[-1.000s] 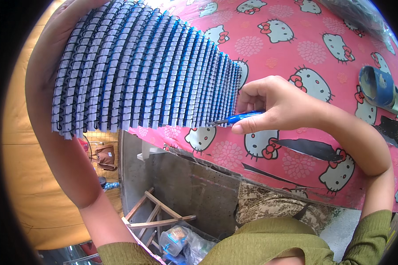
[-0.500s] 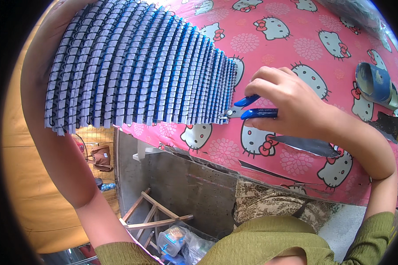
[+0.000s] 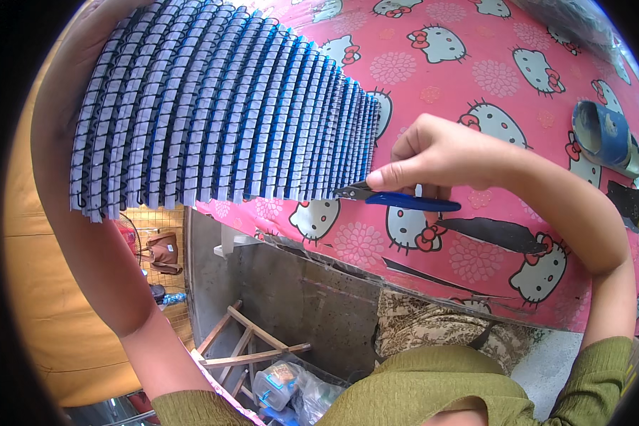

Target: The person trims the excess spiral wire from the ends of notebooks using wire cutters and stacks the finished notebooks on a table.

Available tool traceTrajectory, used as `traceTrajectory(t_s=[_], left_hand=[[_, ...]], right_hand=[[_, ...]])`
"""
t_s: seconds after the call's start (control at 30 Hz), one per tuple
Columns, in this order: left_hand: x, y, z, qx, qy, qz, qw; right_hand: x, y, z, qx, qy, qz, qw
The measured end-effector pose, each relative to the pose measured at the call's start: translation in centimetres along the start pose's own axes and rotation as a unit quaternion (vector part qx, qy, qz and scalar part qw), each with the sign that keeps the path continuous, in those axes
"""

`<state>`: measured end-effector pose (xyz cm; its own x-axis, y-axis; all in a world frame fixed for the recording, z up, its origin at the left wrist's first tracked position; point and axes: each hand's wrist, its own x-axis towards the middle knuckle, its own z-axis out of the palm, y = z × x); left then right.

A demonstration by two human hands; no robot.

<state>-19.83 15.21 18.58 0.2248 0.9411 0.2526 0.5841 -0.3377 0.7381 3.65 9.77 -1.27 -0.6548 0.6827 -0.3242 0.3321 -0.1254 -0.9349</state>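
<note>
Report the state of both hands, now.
Left hand: against the left end of the wire-bound stack; fingers hidden, grip cannot be told.
Right hand: closed, holding the blue-handled cutters.

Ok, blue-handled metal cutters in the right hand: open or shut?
Cannot tell: cutters look edge-on, only one handle clearly showing.

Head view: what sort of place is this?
Probably a small bookbinding workshop, possibly home-based: stacked wire-bound booklets, blue-handled nippers in the right hand, and a torn pink cat-print table cover.
</note>
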Motion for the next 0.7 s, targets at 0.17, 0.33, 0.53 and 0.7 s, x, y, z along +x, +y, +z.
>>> traceTrajectory(t_s=[0.17,0.33,0.53,0.7], left_hand=[[0.0,-0.4,0.3,-0.008,-0.006,-0.009,1.0],[0.2,0.0,0.6,-0.013,-0.014,-0.01,1.0],[0.0,-0.2,0.4,-0.013,-0.016,-0.024,0.999],[0.0,-0.1,0.2,-0.016,-0.016,-0.032,0.999]], right_hand=[[-1.8,2.0,1.3,-0.326,0.187,-0.28,0.883],[-0.7,3.4,2.5,-0.417,0.277,-0.36,0.788],[-0.4,1.4,0.8,-0.249,0.124,-0.254,0.927],[-0.9,-1.5,-0.1,0.03,-0.035,0.093,0.995]])
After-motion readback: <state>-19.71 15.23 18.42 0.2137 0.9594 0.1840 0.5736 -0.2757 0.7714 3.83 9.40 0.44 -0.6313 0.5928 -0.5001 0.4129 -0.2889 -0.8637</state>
